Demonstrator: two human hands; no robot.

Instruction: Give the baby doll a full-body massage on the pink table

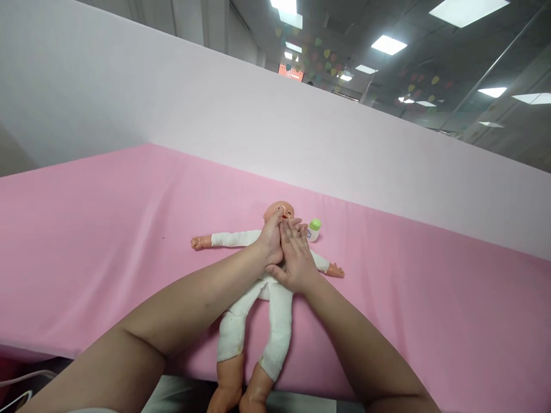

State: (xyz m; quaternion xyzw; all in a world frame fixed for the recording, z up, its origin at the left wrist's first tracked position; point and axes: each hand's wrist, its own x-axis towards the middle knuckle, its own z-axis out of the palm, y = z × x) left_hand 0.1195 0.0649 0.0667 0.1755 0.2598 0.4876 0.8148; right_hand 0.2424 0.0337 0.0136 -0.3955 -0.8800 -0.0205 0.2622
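Observation:
A baby doll [241, 321] in a white suit lies on its back on the pink sheet [107, 229], arms spread, bare feet hanging past the near edge. My left hand [270, 241] rests on the doll's chest and neck, fingers up by its chin. My right hand [295, 257] lies flat beside it on the chest, the two hands touching. The doll's head [279, 210] shows just above my fingers. A small white bottle with a green cap [314, 229] stands by the doll's head, right of my right hand.
A pale pink padded wall [301, 132] rises behind the sheet. Ceiling lights and a glass partition show above it. White cables [17, 390] lie at the lower left, below the sheet's edge.

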